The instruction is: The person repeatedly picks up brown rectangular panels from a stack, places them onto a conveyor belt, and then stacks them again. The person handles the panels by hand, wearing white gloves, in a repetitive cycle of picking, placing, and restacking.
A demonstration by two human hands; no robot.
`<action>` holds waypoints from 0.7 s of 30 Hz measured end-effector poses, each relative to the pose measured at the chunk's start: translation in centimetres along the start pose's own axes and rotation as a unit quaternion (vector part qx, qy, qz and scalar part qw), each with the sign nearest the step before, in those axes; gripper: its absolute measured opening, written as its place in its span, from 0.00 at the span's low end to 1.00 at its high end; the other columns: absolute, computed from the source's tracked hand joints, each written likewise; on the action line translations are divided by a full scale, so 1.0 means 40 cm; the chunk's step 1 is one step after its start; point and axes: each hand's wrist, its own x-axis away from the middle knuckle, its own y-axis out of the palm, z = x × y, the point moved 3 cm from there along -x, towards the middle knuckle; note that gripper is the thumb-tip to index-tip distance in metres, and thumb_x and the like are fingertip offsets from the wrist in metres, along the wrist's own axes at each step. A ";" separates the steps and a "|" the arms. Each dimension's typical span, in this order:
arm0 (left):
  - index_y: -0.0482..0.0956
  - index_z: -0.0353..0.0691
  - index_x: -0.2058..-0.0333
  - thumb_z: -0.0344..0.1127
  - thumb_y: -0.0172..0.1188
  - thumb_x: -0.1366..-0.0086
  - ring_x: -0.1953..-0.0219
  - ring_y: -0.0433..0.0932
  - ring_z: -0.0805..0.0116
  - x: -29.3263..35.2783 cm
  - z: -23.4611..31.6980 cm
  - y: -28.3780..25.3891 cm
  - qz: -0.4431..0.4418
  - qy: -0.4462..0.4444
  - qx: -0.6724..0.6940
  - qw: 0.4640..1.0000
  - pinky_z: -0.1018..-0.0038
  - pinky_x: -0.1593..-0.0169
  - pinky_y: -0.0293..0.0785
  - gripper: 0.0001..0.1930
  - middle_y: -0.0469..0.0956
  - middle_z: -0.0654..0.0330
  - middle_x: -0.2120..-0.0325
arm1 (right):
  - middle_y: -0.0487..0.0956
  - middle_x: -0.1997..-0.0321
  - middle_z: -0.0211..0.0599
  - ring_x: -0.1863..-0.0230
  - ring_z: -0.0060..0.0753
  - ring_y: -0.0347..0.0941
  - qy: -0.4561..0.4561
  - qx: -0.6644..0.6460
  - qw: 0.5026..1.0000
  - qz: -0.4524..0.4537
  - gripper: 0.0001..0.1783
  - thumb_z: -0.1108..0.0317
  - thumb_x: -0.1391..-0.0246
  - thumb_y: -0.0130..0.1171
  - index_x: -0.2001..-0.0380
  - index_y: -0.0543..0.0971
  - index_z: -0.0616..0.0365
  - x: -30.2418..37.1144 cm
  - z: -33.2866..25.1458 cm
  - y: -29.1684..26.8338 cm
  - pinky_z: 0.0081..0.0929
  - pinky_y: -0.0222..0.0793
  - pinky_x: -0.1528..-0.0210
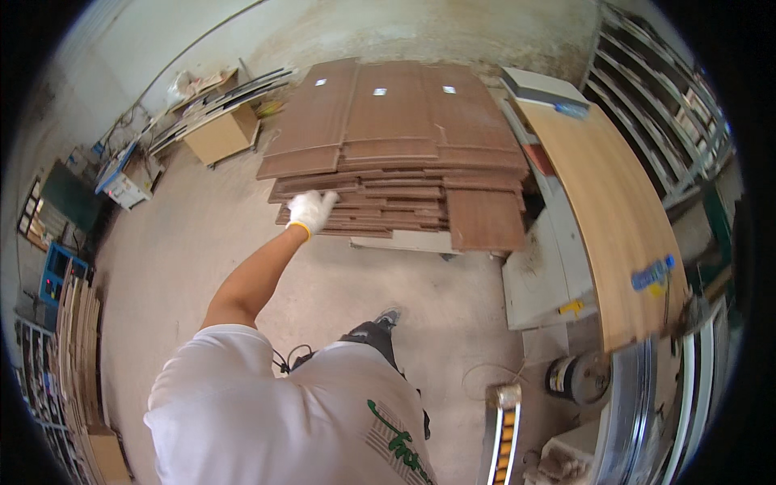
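My left hand (312, 211), in a white knit glove with a yellow cuff, is stretched forward at the near left edge of a stack of brown panels (388, 121). Its fingers look loosely spread and slightly blurred, with nothing seen in them. Whether it touches the panels I cannot make out. The stack is wide and layered, its near edges uneven, and small white labels dot the top. One short brown panel (485, 220) hangs down at the stack's near right. My right hand is out of view.
A long wood-topped bench (602, 186) runs along the right, with a blue bottle (653, 273) and a yellow-handled tool (571, 307) by it. A bucket (578, 378) stands on the floor below. Leaning boards (79, 356) line the left; a wheeled cabinet (220, 137) stands at far left.
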 end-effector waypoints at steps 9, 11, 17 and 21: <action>0.86 0.31 0.56 0.58 0.50 0.23 0.53 0.88 0.35 -0.551 -0.498 -0.062 0.114 -0.092 -0.111 0.983 0.50 0.48 0.84 0.30 0.86 0.30 0.61 | 0.82 0.37 0.50 0.34 0.44 0.77 -0.330 0.014 0.855 -0.399 0.24 0.59 0.30 0.63 0.39 0.81 0.64 0.820 -1.139 1.272 0.39 0.69 0.29; 0.87 0.34 0.53 0.57 0.49 0.21 0.53 0.88 0.36 -0.632 -0.525 -0.035 0.031 0.003 -0.263 0.964 0.51 0.47 0.84 0.30 0.86 0.31 0.59 | 0.78 0.29 0.52 0.27 0.51 0.73 -0.349 0.003 0.799 -0.489 0.29 0.54 0.32 0.64 0.34 0.78 0.59 1.033 -1.291 1.514 0.41 0.66 0.25; 0.85 0.49 0.41 0.57 0.35 0.16 0.53 0.89 0.36 -0.756 -0.547 0.018 -0.079 -0.032 -0.208 0.974 0.27 0.45 0.75 0.30 0.89 0.44 0.56 | 0.69 0.23 0.62 0.23 0.63 0.65 -0.444 0.035 0.716 -0.537 0.41 0.54 0.33 0.63 0.25 0.65 0.65 1.479 -1.531 1.920 0.46 0.60 0.20; 0.86 0.47 0.43 0.57 0.34 0.15 0.53 0.88 0.37 -0.768 -0.547 0.025 -0.063 -0.018 -0.181 0.981 0.33 0.47 0.78 0.32 0.89 0.43 0.59 | 0.72 0.27 0.64 0.25 0.66 0.67 -0.424 0.079 0.740 -0.517 0.43 0.49 0.36 0.66 0.28 0.68 0.67 1.571 -1.570 1.976 0.49 0.63 0.23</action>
